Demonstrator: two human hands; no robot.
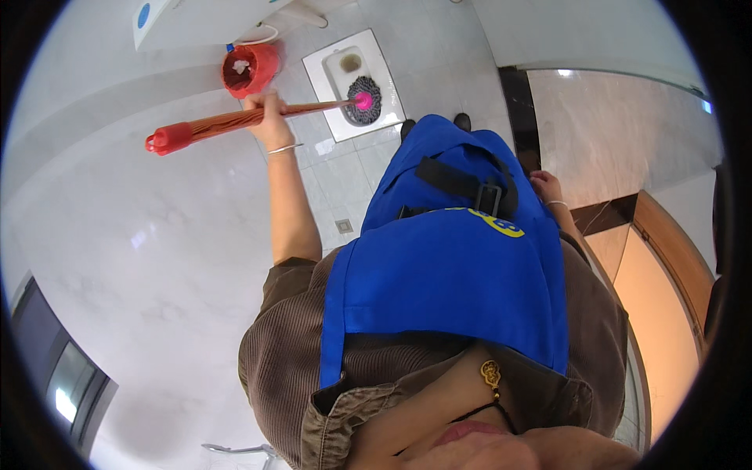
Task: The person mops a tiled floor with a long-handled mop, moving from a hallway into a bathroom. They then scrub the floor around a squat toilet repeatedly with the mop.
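Left hand [272,115]: closed around the mop handle [235,120], so the mop head [363,100] is pushed into the far floor toilet [321,63].
Right hand [547,186]: nothing held; kept by the blue apron [454,266]; fingers cannot be told.
Red bucket [249,69]: left far, close by.

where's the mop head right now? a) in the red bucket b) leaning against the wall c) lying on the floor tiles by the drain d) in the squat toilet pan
d: the left hand holds the orange mop handle, and its dark stringy mop head sits in the white squat toilet pan, while the red bucket stands apart to the left.
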